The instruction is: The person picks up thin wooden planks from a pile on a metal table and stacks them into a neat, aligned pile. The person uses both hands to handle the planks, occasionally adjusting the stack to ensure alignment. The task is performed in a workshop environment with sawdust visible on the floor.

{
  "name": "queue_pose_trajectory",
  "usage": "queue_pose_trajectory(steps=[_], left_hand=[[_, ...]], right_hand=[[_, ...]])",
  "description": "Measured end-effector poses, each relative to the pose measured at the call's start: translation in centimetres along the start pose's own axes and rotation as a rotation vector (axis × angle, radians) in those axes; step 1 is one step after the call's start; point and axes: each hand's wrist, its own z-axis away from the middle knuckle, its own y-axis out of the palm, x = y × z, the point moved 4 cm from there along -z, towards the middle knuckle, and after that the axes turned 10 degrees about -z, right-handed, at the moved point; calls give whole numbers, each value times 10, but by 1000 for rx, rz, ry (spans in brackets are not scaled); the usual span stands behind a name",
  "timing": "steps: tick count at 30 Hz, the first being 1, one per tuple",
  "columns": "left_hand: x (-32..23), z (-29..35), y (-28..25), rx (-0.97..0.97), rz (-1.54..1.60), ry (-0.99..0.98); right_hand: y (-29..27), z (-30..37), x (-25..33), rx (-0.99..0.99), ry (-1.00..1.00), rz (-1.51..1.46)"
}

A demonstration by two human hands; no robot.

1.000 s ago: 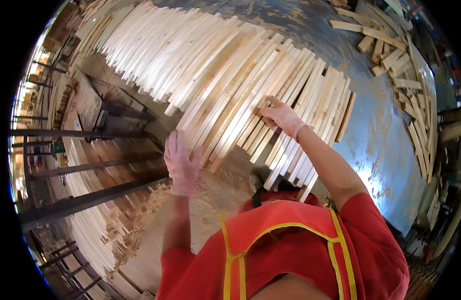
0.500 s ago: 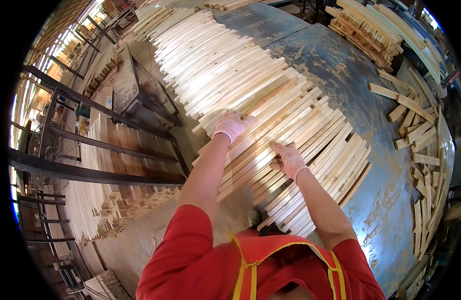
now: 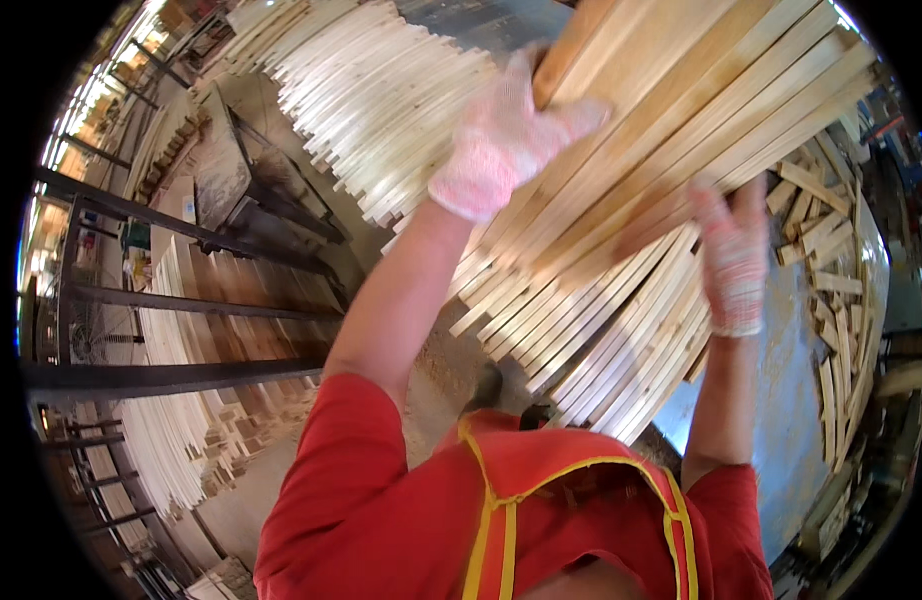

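Note:
Raised close in front of me is a row of wooden slats (image 3: 671, 110), side by side and tilted, pressed between my gloved hands. At its left edge my left hand (image 3: 506, 145) grips the outer slat, thumb lying over the top face. My right hand (image 3: 731, 255) closes on the right side, its fingers blurred and partly hidden. Under the lifted row lie more loose slats (image 3: 631, 345) on the metal table (image 3: 771, 400). Beyond my left hand, a long row of pale slats (image 3: 371, 100) stretches away across the same table.
Short wood offcuts (image 3: 831, 250) lie in a heap along the right side. On the left stands a dark metal rack (image 3: 181, 378), with stacked slats (image 3: 171, 420) by it. A dusty metal stand (image 3: 216, 165) is further back left.
Both hands were resting on the flat row of slats. Now they have lifted a group of them off the table, toward me and to the right, leaving other slats beneath.

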Motion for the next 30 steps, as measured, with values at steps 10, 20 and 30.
queue_pose_trajectory(steps=[10,20,30], left_hand=[[145,1,48,384,269,-162],[79,55,62,508,122,209],[1,256,37,902,-233,284]], right_hand=[[20,42,-132,-19,-35,473],[-17,129,-42,-299,439,291],[-29,402,41,-588,727,187]])
